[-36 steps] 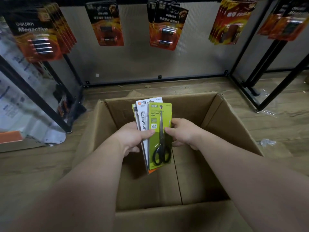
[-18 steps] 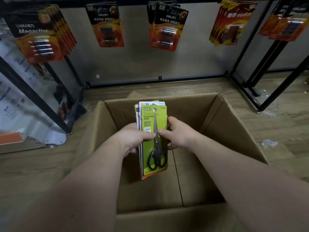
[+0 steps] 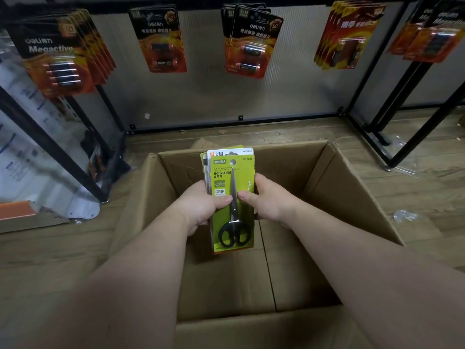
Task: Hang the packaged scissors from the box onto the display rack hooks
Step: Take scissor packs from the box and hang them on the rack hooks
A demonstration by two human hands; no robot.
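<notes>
A stack of packaged scissors (image 3: 232,177) stands upright above the open cardboard box (image 3: 352,197). The front pack is lime green with black-handled scissors; a white-topped pack shows behind it. My left hand (image 3: 201,207) grips the stack's left edge, thumb on the front card. My right hand (image 3: 269,200) grips the right edge, thumb also on the front. The box floor under the stack shows bare cardboard. The display rack (image 3: 251,102) rises behind the box; its hooks are hidden behind hanging packs.
Battery packs (image 3: 251,44) hang in several bunches across the rack's top. Black frame legs (image 3: 402,137) stand on the wooden floor at right, another frame (image 3: 63,152) at left. A scrap of clear plastic (image 3: 405,215) lies right of the box.
The fanned packs have been squared into a tidy upright stack between both hands, and the stack has risen slightly inside the box.
</notes>
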